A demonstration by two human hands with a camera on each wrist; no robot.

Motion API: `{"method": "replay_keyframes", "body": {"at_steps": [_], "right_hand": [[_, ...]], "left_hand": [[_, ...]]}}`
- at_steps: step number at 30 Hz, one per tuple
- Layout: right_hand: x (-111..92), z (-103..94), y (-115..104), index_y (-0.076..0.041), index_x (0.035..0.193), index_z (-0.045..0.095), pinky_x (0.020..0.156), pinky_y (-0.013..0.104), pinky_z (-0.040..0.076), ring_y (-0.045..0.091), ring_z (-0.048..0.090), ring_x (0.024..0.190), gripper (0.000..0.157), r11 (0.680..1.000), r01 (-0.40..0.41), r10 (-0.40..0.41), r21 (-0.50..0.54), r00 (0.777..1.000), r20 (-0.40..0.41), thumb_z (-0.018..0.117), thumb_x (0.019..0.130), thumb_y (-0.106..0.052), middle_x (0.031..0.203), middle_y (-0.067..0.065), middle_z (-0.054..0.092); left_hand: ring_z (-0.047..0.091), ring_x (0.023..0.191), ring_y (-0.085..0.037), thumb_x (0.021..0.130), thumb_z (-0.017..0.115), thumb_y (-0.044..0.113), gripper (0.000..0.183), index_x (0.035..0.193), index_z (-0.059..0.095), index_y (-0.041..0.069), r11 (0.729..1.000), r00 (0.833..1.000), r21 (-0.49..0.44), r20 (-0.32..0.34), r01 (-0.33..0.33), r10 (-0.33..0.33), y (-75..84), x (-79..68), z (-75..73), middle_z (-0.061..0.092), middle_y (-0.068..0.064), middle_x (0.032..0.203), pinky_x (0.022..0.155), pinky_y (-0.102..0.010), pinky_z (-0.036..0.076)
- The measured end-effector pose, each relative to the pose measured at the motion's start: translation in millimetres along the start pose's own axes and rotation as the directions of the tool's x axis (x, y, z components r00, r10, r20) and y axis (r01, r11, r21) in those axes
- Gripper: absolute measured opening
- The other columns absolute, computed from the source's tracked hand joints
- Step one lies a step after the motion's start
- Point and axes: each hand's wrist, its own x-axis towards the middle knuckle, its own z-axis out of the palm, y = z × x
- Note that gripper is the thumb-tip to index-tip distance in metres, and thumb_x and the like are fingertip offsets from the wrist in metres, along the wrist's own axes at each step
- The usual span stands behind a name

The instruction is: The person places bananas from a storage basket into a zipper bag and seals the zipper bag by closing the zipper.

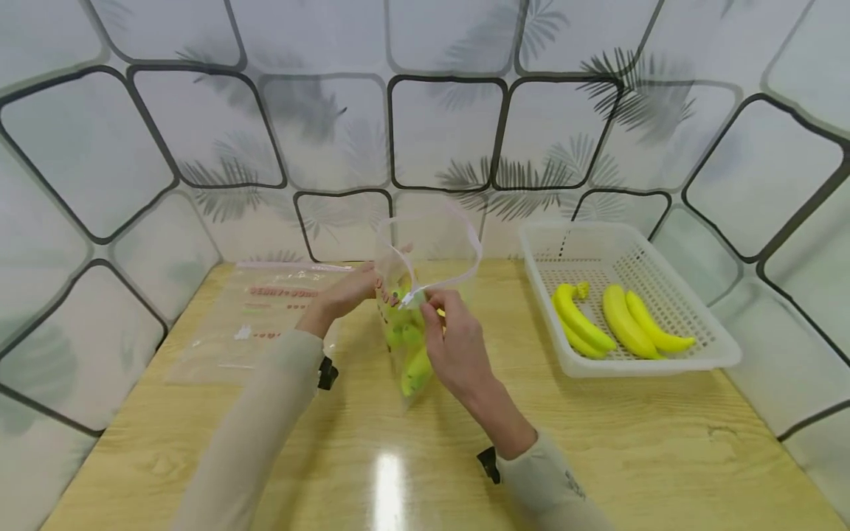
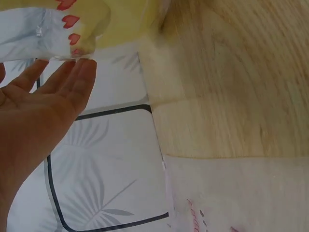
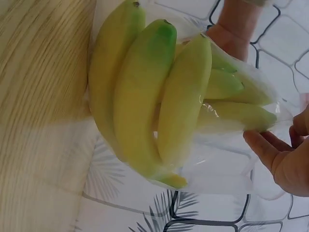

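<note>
A clear zip bag (image 1: 390, 299) with a pinkish zip strip and small red prints stands upright on the table, its mouth spread into a loop. Several yellow-green bananas (image 3: 145, 92) fill it. At the bag's near right rim, by the white zip slider (image 1: 406, 299), my right hand (image 1: 457, 343) pinches the edge between thumb and fingers. On the opposite side my left hand (image 1: 348, 293) touches the bag; in the left wrist view its fingers (image 2: 83, 79) look extended against the film beside the red hearts. In the head view, its fingertips are hidden behind the bag.
To the right stands a white perforated basket (image 1: 664, 369) holding several yellow bananas (image 1: 624, 324). A flat clear zip bag (image 1: 265, 310) with red print lies on the left of the wooden table (image 1: 332, 472). Patterned fabric walls (image 1: 445, 133) enclose the back and sides.
</note>
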Motion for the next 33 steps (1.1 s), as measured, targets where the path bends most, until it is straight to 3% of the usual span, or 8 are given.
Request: {"method": "replay_keyframes", "body": {"at_steps": [2,4,12,18,23,26,30,33], "right_hand": [[-1,-2.4,4,0.003,0.097,0.052,0.082,0.036,0.058,0.031,0.067,0.106,0.009,0.998,-0.025,0.024,0.062,1.000,0.019,0.051,0.102,-0.005,0.116,0.022,0.066],[-1,-5.9,8,0.003,0.097,0.051,0.082,0.036,0.058,0.030,0.067,0.106,0.009,0.993,-0.044,0.042,0.111,0.999,0.024,0.050,0.102,-0.005,0.116,0.022,0.066],[1,-20.0,28,0.003,0.096,0.051,0.069,0.025,0.050,0.029,0.067,0.098,0.005,0.974,-0.061,0.057,0.218,0.998,0.025,0.052,0.100,0.000,0.111,0.023,0.068],[3,-23.0,36,0.006,0.098,0.050,0.083,0.025,0.054,0.033,0.065,0.103,0.006,0.957,-0.106,0.097,0.270,0.994,0.047,0.051,0.100,0.000,0.111,0.025,0.065],[4,-23.4,39,0.006,0.097,0.049,0.087,0.029,0.055,0.032,0.064,0.107,0.008,0.936,-0.143,0.119,0.321,0.989,0.093,0.050,0.101,0.000,0.108,0.024,0.062],[6,-26.2,43,0.005,0.097,0.048,0.083,0.026,0.054,0.024,0.062,0.098,0.009,0.918,-0.189,0.156,0.348,0.980,0.121,0.047,0.102,-0.001,0.102,0.020,0.061],[10,-32.5,52,0.005,0.097,0.049,0.069,0.022,0.046,0.012,0.051,0.076,0.010,0.905,-0.225,0.194,0.362,0.973,0.122,0.045,0.104,-0.001,0.089,0.009,0.056],[12,-38.0,59,0.008,0.096,0.048,0.066,0.021,0.044,0.010,0.049,0.073,0.012,0.889,-0.254,0.229,0.380,0.967,0.111,0.042,0.104,0.001,0.084,0.003,0.053]], "left_hand": [[0.030,0.140,-0.023,0.098,0.048,0.015,0.055,0.152,0.039,0.011,1.000,1.000,0.015,-0.020,0.008,-0.008,-4.5,-3.2,4.4,0.028,-0.006,0.161,0.111,-0.049,0.031],[0.032,0.139,-0.022,0.098,0.051,0.014,0.061,0.156,0.031,0.014,0.999,0.999,0.042,-0.033,-0.006,0.008,-5.0,-4.7,8.4,0.032,-0.006,0.159,0.110,-0.049,0.033],[0.059,0.115,-0.029,0.103,0.043,0.005,0.036,0.139,0.043,0.003,0.986,0.995,0.159,-0.083,-0.044,0.058,-1.2,-16.1,20.1,0.052,-0.019,0.134,0.104,-0.052,0.042],[0.052,0.127,-0.036,0.106,0.043,0.015,0.041,0.146,0.042,0.006,0.967,0.987,0.256,-0.150,-0.013,0.053,-3.0,-31.0,26.2,0.042,-0.017,0.147,0.101,-0.054,0.045],[0.046,0.130,-0.044,0.105,0.042,0.018,0.042,0.143,0.040,0.001,0.958,0.965,0.266,-0.259,0.103,-0.032,-10.4,-44.4,31.5,0.031,-0.023,0.151,0.099,-0.056,0.045],[0.039,0.134,-0.046,0.105,0.042,0.019,0.037,0.135,0.044,-0.002,0.962,0.945,0.242,-0.323,0.128,-0.044,-16.2,-49.0,33.4,0.022,-0.026,0.155,0.103,-0.058,0.041],[0.039,0.135,-0.043,0.106,0.045,0.020,0.028,0.123,0.051,-0.001,0.969,0.925,0.219,-0.379,0.111,-0.021,-21.7,-49.3,34.0,0.033,-0.024,0.153,0.106,-0.058,0.037],[0.048,0.127,-0.039,0.105,0.047,0.022,0.033,0.130,0.047,0.000,0.975,0.925,0.191,-0.379,0.114,-0.034,-22.4,-48.3,34.8,0.046,-0.023,0.141,0.099,-0.052,0.044]]}}
